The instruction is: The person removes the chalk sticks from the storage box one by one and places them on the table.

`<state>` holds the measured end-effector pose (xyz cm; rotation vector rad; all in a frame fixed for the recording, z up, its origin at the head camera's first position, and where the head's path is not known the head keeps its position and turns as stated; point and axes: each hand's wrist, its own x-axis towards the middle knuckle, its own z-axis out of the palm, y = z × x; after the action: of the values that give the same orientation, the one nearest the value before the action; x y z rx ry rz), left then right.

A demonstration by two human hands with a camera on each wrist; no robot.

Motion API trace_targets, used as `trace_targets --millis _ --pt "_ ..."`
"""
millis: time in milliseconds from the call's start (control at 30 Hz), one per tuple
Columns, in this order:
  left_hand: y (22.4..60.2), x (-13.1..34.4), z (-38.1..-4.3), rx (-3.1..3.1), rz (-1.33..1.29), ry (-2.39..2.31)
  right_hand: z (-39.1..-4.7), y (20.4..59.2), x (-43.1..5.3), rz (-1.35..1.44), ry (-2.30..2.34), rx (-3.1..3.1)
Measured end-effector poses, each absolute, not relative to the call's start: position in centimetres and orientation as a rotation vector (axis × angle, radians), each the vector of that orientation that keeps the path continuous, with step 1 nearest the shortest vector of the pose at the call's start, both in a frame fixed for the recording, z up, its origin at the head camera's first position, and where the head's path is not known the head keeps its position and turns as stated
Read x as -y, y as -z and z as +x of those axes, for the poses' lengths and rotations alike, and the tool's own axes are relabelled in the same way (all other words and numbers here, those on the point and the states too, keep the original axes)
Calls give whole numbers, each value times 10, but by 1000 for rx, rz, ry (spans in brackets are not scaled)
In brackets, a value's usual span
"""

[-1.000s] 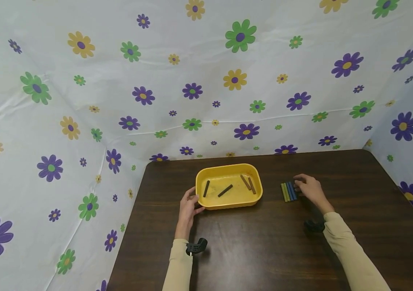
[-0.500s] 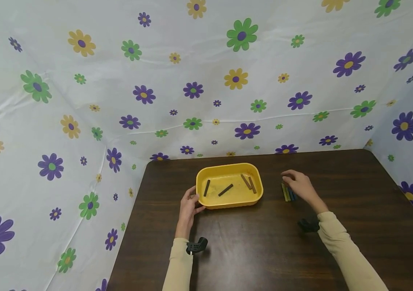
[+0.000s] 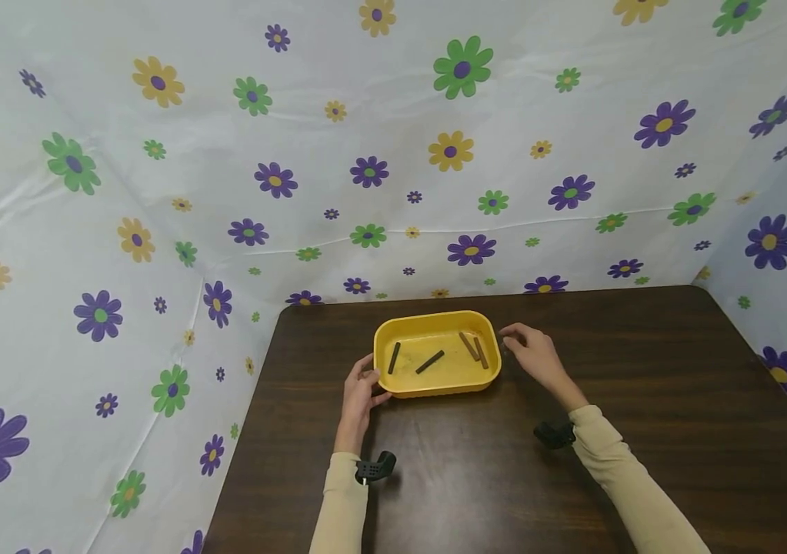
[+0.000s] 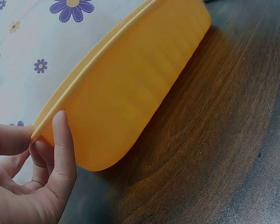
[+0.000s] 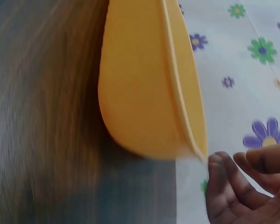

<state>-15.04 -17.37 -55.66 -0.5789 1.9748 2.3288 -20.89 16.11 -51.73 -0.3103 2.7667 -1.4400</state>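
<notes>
My left hand [image 3: 357, 396] pinches the left rim of the yellow plastic tray [image 3: 435, 391], which stands on the table. The left wrist view shows the left thumb and fingers [image 4: 63, 144] about the rim. Inside the tray lie a black chalk-like stick [image 3: 394, 358], a second black stick [image 3: 430, 362] and two brown sticks [image 3: 468, 346] at the right. My right hand [image 3: 538, 358] is beside the tray's right end, fingertips close to the rim. Nothing shows between its parted thumb and fingers [image 5: 218, 177]; whether they touch the rim I cannot tell. Yellow and blue sticks seen earlier are out of sight.
The dark wooden table [image 3: 448, 477] reaches toward the wearer. Flower-print white sheeting [image 3: 393, 154] rises behind the table's back edge and along both sides. Each wrist wears a black camera, the left one [image 3: 375, 468] near the cuff.
My right hand has moved left from beside the yellow and blue sticks to the tray's right rim. Those sticks have gone from view as the hand passed over. The left hand stays on the tray.
</notes>
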Motion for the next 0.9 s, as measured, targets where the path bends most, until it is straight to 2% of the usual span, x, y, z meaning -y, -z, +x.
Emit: trace_targets --millis 233,467,900 --pt "552 174 -151 -1939 -551 -2333 -209 521 -126 -304 1626 -2553" --pt "532 171 -143 -1925 -507 -2310 -211 532 -97 -266 1696 -2409" --pt "526 171 -137 -1948 -500 -2301 -218 542 -59 -115 1521 -2588"
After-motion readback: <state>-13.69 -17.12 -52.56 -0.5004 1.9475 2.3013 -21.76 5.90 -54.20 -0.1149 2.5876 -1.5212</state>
